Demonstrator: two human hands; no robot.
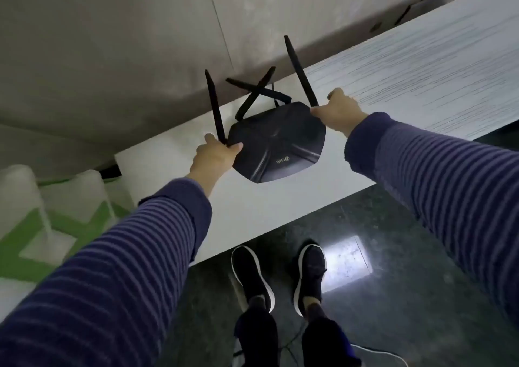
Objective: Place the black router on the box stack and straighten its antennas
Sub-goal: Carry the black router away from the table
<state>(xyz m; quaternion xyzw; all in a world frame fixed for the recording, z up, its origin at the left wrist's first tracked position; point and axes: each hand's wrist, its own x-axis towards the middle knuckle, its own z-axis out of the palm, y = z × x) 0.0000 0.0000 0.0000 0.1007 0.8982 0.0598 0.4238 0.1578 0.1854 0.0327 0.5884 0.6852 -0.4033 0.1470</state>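
**Both hands on the router's side antennas**

Your black router lies flat on the white surface in front of you, close to the wall. Its "WiFi 6" mark reads upside down from where you stand, so its printed front edge points toward you and its antenna side points at the wall. The left antenna stands nearly upright, leaning slightly left. The right antenna rises and leans left at its tip. The two rear antennas are folded down and cross each other in an X behind the body.

To the right, a white panel printed with fine lines continues the surface. At lower left sit white and green foam shapes. Below you is dark polished floor and your dark shoes.

Your left hand reaches forward, arm extended, its grip pinched around the base of the left antenna at the router's corner. Your right hand, equally outstretched, closes its grip on the base of the right antenna. Both sleeves are blue striped.
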